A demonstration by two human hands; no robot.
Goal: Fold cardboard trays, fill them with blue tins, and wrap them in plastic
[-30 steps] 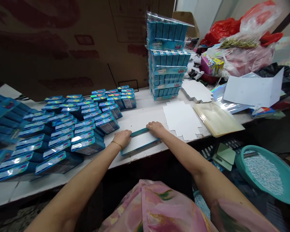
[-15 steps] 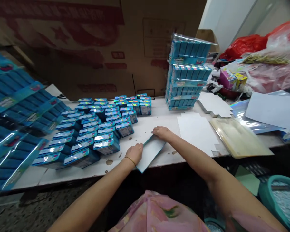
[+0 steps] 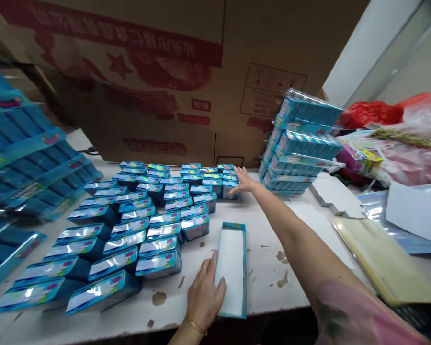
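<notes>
My left hand (image 3: pixel 204 294) is at the near edge of the table, closed over the left wall of a long shallow cardboard tray (image 3: pixel 232 268). The thumb lies over its white inside and the fingers along its outside; the tray has a blue rim. Farther back, my right hand (image 3: pixel 243 181) is open with fingers spread. It is at the rear right end of the rows of small blue boxes (image 3: pixel 196 225), by the rearmost ones. Whether the fingertips touch a box, I cannot tell.
Filled, film-topped blue display trays form a stack (image 3: pixel 301 143) behind my right forearm and another pile (image 3: pixel 32 158) at left. A large brown carton (image 3: pixel 158 96) stands behind. White card blanks (image 3: pixel 335 194), yellowish plastic sheets (image 3: pixel 384 258) and red bags (image 3: pixel 377 112) lie right.
The tray, tilted between both hands before, now lies flat on the table, white inside up. My right hand has let go of it and moved back to the small boxes. The view has shifted.
</notes>
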